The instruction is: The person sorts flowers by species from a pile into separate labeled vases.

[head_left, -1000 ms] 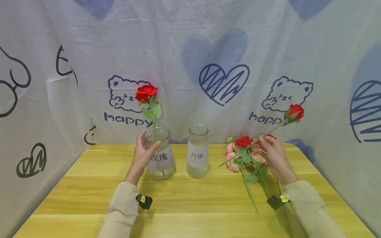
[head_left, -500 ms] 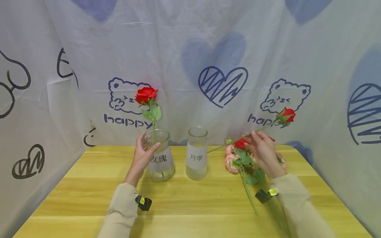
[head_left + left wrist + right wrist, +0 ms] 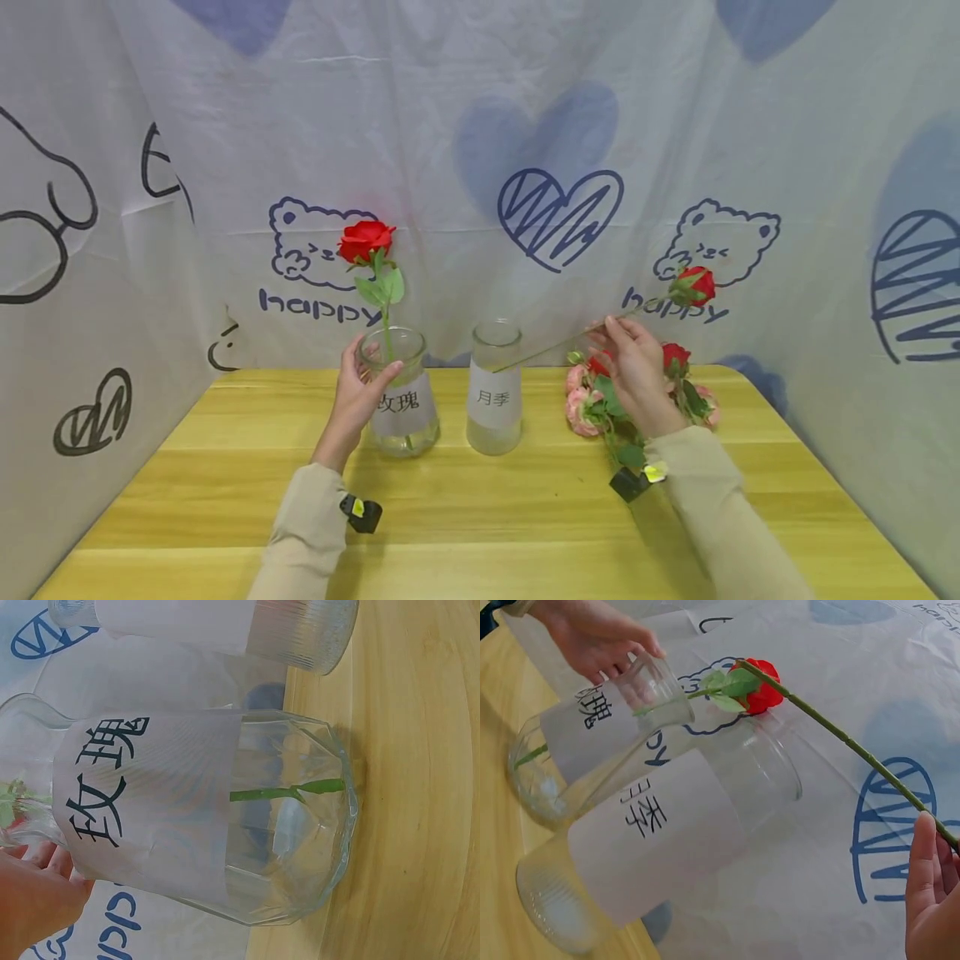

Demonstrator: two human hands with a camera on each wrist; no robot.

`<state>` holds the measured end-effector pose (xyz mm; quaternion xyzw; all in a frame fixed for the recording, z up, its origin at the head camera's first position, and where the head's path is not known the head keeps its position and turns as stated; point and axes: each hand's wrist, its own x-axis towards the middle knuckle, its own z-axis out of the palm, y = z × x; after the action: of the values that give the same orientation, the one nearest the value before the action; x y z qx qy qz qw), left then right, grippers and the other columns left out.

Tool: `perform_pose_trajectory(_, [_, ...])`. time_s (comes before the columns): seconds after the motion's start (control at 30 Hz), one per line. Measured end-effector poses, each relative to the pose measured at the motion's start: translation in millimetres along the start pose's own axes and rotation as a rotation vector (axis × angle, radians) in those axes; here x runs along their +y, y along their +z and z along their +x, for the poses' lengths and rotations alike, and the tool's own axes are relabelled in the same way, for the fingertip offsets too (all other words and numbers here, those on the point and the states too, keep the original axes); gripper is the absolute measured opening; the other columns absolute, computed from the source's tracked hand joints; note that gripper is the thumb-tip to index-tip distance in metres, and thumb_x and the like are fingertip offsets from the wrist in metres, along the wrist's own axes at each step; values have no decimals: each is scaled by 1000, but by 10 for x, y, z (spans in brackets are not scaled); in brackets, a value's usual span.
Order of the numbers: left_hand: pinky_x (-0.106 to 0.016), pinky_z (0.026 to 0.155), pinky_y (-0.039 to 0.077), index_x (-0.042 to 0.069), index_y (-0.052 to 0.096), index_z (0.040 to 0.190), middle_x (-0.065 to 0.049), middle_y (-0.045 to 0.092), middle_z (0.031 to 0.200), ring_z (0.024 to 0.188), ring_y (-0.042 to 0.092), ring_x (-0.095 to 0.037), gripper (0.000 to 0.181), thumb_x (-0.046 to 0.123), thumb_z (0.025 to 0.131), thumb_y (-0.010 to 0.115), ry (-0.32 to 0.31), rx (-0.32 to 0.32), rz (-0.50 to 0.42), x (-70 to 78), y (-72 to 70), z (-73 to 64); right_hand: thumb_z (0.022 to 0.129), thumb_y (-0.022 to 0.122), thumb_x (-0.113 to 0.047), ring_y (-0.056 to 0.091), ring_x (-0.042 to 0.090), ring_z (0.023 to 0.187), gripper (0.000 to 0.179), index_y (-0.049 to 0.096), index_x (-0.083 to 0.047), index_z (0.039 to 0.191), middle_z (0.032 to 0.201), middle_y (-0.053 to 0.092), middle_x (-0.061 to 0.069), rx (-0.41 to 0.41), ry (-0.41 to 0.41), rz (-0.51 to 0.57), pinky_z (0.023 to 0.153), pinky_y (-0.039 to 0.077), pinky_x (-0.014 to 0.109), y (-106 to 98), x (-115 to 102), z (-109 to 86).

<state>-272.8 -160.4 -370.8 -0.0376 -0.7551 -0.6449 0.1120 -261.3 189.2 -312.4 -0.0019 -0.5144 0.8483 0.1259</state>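
Note:
My left hand [image 3: 362,398] grips the neck of a wide glass vase [image 3: 289,847] with a white paper label. One red rose [image 3: 367,242] stands in that vase, its green stem reaching the bottom. My right hand [image 3: 632,367] pinches the stem of a second red rose [image 3: 697,286], held sideways with its bloom to the right. The bare end of this stem [image 3: 840,735] points left and overlaps the narrower labelled glass vase [image 3: 495,417] in the head view. In the right wrist view, thumb and fingers close on the stem at the right edge.
Behind my right hand lies a pile of flowers on the wooden table [image 3: 480,517], with pink blooms [image 3: 583,411] and another red rose [image 3: 675,357]. A printed cloth [image 3: 435,150] hangs at the back and on both sides.
My right hand has moved left with the rose, bringing the stem's end from over the flower pile to the narrower vase. The left hand stays on the wide vase.

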Motion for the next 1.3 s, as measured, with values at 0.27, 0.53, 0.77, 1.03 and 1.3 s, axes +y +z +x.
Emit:
perform_pose_trajectory(0.27, [-44,117,17,9,8,154,-18,27,154,141,23,-34,87,26,92,66,-8,-14,8,11,0,-7,101,49,-9,67,10,81,9,53,-4,95,86,69,0,6,-35,12,68,56,19,184,52,57])
perform_pose_trajectory(0.53, [-43,117,17,7,9,154,-19,27,154,141,23,-34,86,25,91,66,-6,-12,1,8,-7,8,101,51,-8,67,9,79,7,53,-4,95,85,69,0,26,-64,-30,67,56,20,415,87,134])
perform_pose_trajectory(0.77, [-43,117,17,9,8,154,-16,26,155,142,21,-34,87,28,92,65,-18,-23,9,23,-16,-13,99,53,-6,68,10,75,7,53,0,102,83,69,0,44,-69,-53,60,56,20,652,114,181])
perform_pose_trajectory(1.03, [-43,117,16,10,7,155,-16,25,155,142,21,-33,87,28,93,65,-20,-28,9,18,-14,-33,98,55,-6,67,9,74,8,56,1,102,107,66,23,33,-92,-111,57,55,20,932,101,212])
perform_pose_trajectory(1.3, [-43,117,17,9,8,154,-16,26,155,142,22,-33,86,27,92,65,-16,-20,12,15,-14,-22,98,55,-7,67,9,71,10,56,1,105,112,64,27,9,-77,-128,59,56,21,1183,126,261])
